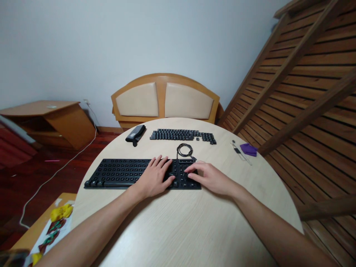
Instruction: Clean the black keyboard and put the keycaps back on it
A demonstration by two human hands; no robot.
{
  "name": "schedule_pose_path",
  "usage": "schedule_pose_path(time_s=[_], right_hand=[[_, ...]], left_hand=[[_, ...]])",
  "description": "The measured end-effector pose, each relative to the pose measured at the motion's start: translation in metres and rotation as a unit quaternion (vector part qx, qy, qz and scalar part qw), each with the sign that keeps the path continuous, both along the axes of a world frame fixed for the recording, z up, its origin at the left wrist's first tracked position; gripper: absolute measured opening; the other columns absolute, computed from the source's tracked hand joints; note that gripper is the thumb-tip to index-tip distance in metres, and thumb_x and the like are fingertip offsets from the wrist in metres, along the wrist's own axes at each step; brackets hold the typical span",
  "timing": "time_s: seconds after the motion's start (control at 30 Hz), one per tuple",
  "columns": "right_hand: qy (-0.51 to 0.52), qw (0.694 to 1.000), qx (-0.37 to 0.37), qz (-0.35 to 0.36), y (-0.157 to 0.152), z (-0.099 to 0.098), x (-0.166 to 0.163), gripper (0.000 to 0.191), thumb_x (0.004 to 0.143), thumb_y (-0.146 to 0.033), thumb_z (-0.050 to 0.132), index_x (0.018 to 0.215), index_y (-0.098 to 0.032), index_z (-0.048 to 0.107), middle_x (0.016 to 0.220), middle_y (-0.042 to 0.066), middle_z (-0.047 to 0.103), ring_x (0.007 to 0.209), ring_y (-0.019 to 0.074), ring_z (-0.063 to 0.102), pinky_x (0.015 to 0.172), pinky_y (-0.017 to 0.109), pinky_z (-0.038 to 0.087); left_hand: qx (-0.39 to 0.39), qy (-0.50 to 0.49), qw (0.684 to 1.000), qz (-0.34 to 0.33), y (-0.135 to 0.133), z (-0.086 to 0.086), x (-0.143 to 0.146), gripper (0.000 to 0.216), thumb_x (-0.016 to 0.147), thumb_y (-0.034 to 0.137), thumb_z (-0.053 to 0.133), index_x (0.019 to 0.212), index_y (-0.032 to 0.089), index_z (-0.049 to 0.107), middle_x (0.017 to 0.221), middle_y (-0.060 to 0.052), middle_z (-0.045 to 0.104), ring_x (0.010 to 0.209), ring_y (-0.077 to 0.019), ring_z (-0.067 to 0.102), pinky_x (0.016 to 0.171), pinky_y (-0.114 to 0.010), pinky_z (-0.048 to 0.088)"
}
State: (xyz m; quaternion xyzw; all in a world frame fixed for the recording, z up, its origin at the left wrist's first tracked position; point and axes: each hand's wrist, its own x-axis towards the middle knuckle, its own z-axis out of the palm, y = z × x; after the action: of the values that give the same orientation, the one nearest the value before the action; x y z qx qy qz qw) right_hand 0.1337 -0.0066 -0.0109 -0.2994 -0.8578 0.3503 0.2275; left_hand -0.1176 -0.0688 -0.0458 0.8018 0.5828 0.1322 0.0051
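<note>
A black keyboard base [119, 173] with its keycaps off lies across the round pale wooden table [178, 226]. My left hand [155, 177] rests flat on the right part of the keyboard, fingers stretched out and slightly apart. My right hand [207, 178] lies at the keyboard's right end, fingers curled down onto it; I cannot make out anything held in them. A coiled black cable [185, 150] sits just behind the keyboard. Rows of loose black keycaps [182, 135] are laid out further back.
A black pouch [135, 134] lies at the back left of the table. A purple cloth [249, 149] and a small thin tool [239, 152] lie at the right. Behind the table stands a wooden headboard [165, 98]; wooden slats [306, 92] lean at right. A white cable [55, 174] crosses the floor.
</note>
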Motion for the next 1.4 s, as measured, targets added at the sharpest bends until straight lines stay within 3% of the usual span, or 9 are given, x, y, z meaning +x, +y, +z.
schedule_pose_path(time_s=[0.2,0.33,0.47,0.67,1.4], right_hand=[[0.022,0.995,-0.099,0.026,-0.002,-0.014,-0.001,0.021,0.094,-0.033,0.063,0.106,-0.020,0.074,0.105,0.006,0.075,0.097,0.0223,0.068,0.092,0.036,0.049],[0.023,0.996,-0.080,0.021,0.002,-0.016,0.001,0.020,0.092,-0.033,0.065,0.101,-0.019,0.074,0.101,0.006,0.075,0.094,0.0219,0.067,0.089,0.036,0.050],[0.004,0.999,-0.042,0.023,0.002,-0.017,0.000,0.016,0.092,-0.031,0.066,0.098,-0.020,0.075,0.097,0.005,0.075,0.093,0.0215,0.067,0.088,0.035,0.049],[-0.008,0.999,-0.006,0.040,0.003,-0.020,0.000,0.014,0.093,-0.026,0.066,0.099,-0.022,0.077,0.098,0.004,0.077,0.095,0.0209,0.067,0.089,0.034,0.049],[0.015,0.994,0.042,0.100,0.007,-0.022,0.005,0.009,0.091,-0.027,0.071,0.098,-0.022,0.075,0.100,0.004,0.076,0.098,0.0203,0.067,0.092,0.036,0.048]], left_hand=[[0.074,-0.121,0.983,-0.113,-0.007,0.017,0.018,0.032,0.094,0.031,0.055,0.123,0.019,0.063,0.124,-0.009,0.071,0.124,-0.0280,0.060,0.112,-0.052,0.039],[0.066,-0.168,0.973,-0.144,-0.010,0.015,0.027,0.021,0.099,0.029,0.054,0.114,0.021,0.067,0.108,-0.006,0.075,0.106,-0.0238,0.066,0.102,-0.046,0.046],[0.042,-0.189,0.972,-0.133,-0.010,0.010,0.029,0.016,0.100,0.028,0.057,0.106,0.020,0.070,0.099,-0.005,0.075,0.097,-0.0223,0.066,0.093,-0.042,0.049],[0.021,-0.196,0.974,-0.116,-0.009,0.006,0.028,0.007,0.093,0.022,0.065,0.096,0.020,0.071,0.097,-0.005,0.074,0.096,-0.0231,0.065,0.092,-0.042,0.049],[0.006,-0.171,0.977,-0.129,-0.009,0.007,0.028,0.007,0.088,0.019,0.067,0.095,0.020,0.068,0.095,-0.004,0.073,0.094,-0.0226,0.065,0.089,-0.040,0.048]])
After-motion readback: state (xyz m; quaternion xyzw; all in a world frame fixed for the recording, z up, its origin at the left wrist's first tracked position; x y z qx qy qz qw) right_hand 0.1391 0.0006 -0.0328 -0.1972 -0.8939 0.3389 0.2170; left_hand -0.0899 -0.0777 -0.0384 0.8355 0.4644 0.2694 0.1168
